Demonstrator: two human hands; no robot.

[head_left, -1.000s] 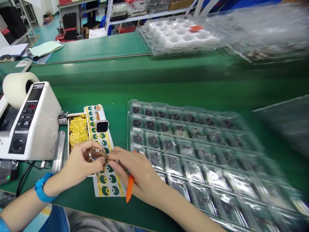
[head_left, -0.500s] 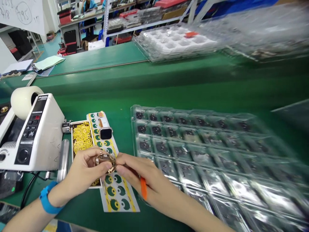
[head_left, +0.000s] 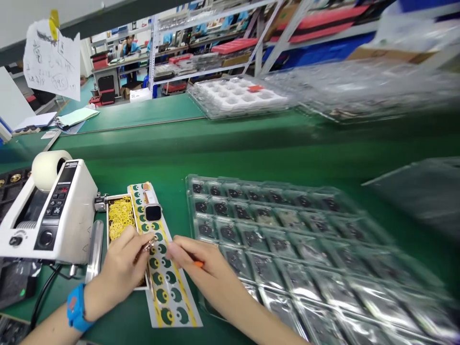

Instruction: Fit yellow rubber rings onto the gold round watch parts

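Over the strip of stickers, my left hand pinches a gold-coloured metal ring, which looks like a round watch case. It is turned nearly edge-on, and the fingers cover part of it. My right hand is closed around a slim tool with an orange handle; its tip cannot be made out. The right fingertips are a little apart from the ring. Beneath both hands lies the white sticker sheet with green and yellow round shapes. A smartwatch rests on its upper part.
Left of the sheet, a white box holds yellow rings. A white tape dispenser with a tape roll stands further left. Clear blister trays with dark parts cover the right side. More plastic trays sit on the ledge behind.
The ring has turned from showing its open face to nearly edge-on. My right fingers have moved off it slightly, and less of the orange handle shows. The view has tilted upward.
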